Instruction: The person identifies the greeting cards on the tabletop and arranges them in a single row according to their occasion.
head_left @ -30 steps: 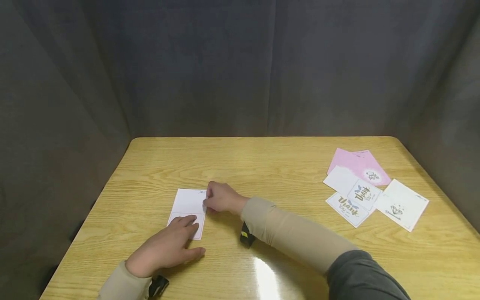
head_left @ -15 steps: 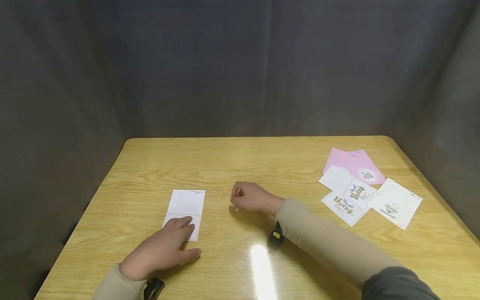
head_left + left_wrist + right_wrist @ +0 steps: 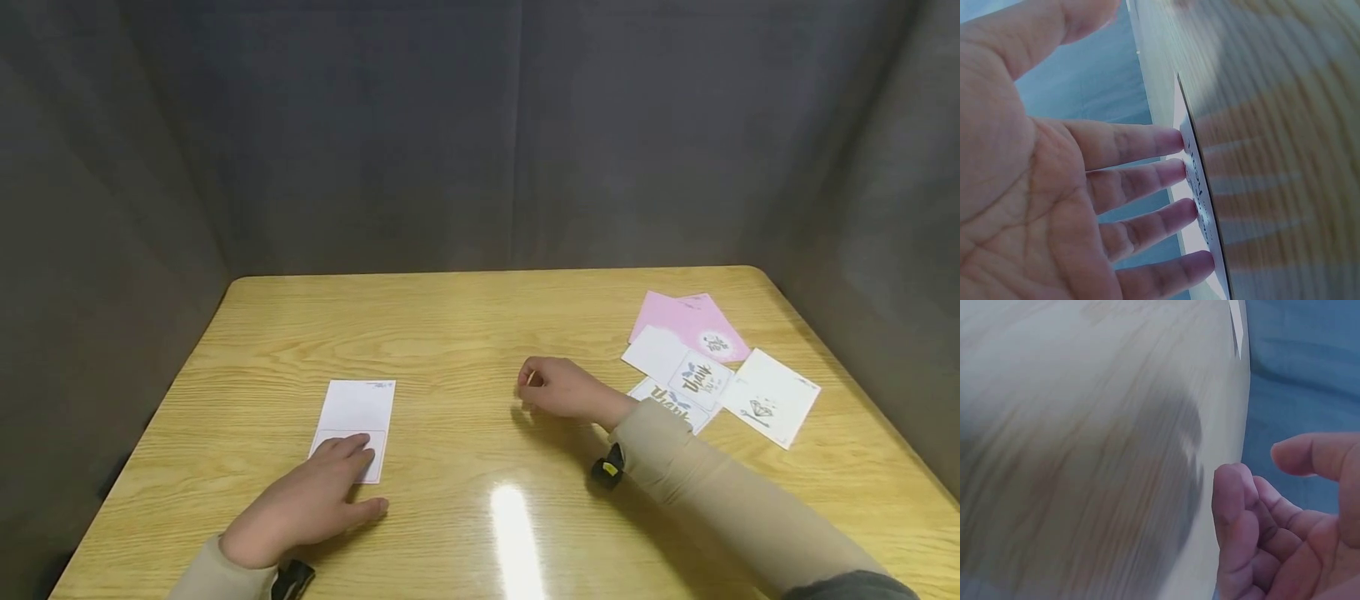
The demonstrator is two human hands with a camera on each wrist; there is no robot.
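A small white card (image 3: 358, 406) with a printed border on its near half lies on the left of the table. Fingertips of my left hand (image 3: 303, 504) rest on that near half, the fingers straight and spread. In the left wrist view, lettering shows on the card (image 3: 1192, 165) under the fingertips. My right hand (image 3: 566, 387) is over the middle right of the table, holding nothing. Its fingers are loosely curled, and in the right wrist view the thumb (image 3: 1313, 455) stands apart from them. A "Thank you" card (image 3: 702, 377) lies just right of this hand.
Beside that card are a second "Thank you" card (image 3: 667, 400), partly covered by the right forearm, a pink card (image 3: 667, 317) and an off-white card (image 3: 780, 400) with a diamond drawing. The cards overlap. Grey curtains (image 3: 450, 150) surround the wooden table (image 3: 450, 325).
My right hand has let go of the white card's right edge and moved right, towards the other cards. The left hand stays on the white card. The head view has shifted slightly.
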